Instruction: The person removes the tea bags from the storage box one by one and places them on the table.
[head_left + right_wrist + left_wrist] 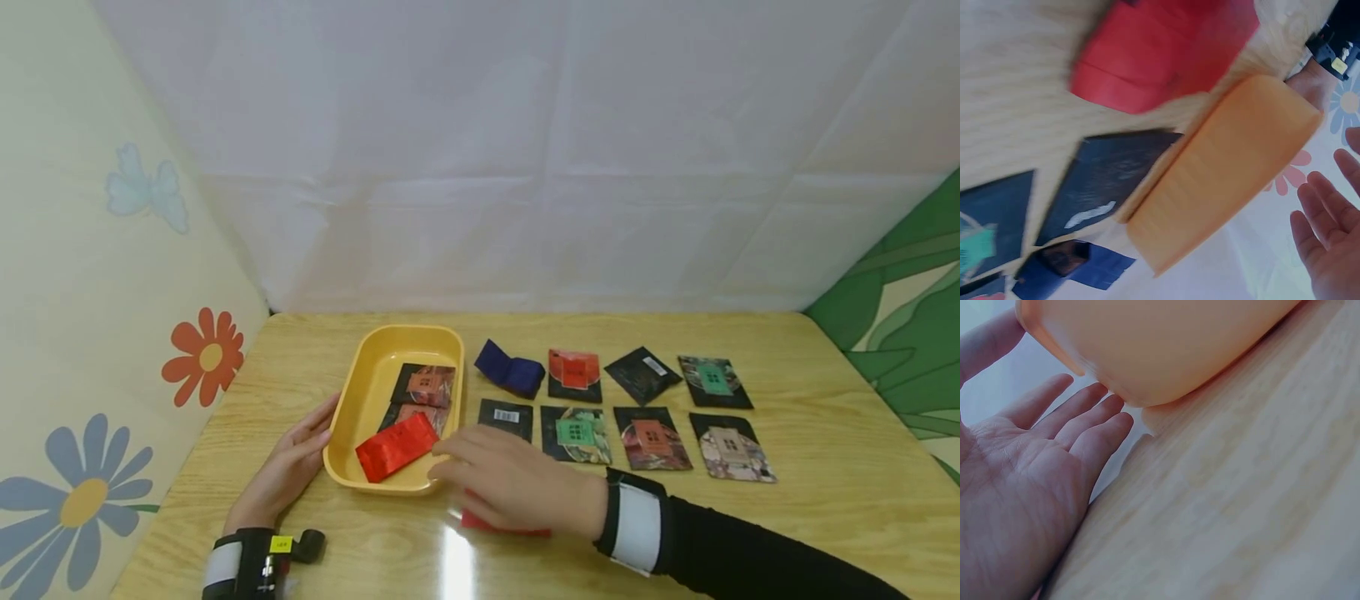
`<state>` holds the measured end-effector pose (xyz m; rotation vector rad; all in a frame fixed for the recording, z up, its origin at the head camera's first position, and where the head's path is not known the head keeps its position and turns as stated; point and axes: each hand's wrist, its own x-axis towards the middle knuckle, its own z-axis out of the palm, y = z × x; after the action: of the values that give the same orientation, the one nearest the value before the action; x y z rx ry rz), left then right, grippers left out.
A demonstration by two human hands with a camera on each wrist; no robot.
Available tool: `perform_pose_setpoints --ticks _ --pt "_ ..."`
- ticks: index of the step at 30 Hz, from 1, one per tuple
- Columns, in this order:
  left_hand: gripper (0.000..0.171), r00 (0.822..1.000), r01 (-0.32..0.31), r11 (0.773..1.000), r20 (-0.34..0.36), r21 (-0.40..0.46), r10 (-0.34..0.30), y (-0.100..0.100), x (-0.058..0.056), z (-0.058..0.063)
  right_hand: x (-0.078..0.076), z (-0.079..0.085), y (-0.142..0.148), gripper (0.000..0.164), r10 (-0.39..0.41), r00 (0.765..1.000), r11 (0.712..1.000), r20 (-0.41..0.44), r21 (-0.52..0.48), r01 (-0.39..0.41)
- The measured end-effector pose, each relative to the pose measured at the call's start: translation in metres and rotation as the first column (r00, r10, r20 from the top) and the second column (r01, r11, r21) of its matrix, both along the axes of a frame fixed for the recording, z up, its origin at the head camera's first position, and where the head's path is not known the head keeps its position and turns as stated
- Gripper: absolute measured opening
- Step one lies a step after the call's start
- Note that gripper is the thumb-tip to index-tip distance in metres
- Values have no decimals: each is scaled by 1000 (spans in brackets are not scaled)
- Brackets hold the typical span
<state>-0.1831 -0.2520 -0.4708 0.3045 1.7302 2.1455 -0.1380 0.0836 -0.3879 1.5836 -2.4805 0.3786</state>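
Observation:
A yellow plastic tray [372,379] stands on the left part of the table. Inside it a shiny red packet [397,447] lies over two dark printed sachets [424,385]. My left hand [288,462] touches the tray's left side; in the left wrist view its fingers are fairly straight, with the thumb up by the rim. Over the tray's lower right edge is my right hand [517,479], slightly blurred. The right wrist view shows its fingers extended, holding nothing. Beneath it another red packet [1166,56] lies on the table, partly hidden in the head view.
Right of the tray lie a dark blue packet [510,371], a black sachet with a barcode [506,417] and several printed sachets [576,433] in two rough rows. A white cloth [540,167] hangs behind the wooden table [825,400], and a flowered panel [82,333] stands left.

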Motion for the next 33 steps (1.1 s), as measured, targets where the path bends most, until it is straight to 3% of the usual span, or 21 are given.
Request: perform_pose_setpoints --ticks 5,13,21,33 --pt "63 1000 -5 1000 8 4 5 1 -1 2 -11 4 -16 29 20 999 999 -44 42 -18" --pt "64 1000 2 1000 9 18 -2 1 -3 1 -27 7 -31 33 37 999 989 -20 142 -34" --pt "63 1000 8 1000 2 26 -8 0 -2 0 -39 9 -47 31 92 994 967 -53 242 -76" --pt "62 1000 27 998 -8 55 -27 -1 -3 -2 -45 6 -78 37 56 992 934 -114 357 -12"
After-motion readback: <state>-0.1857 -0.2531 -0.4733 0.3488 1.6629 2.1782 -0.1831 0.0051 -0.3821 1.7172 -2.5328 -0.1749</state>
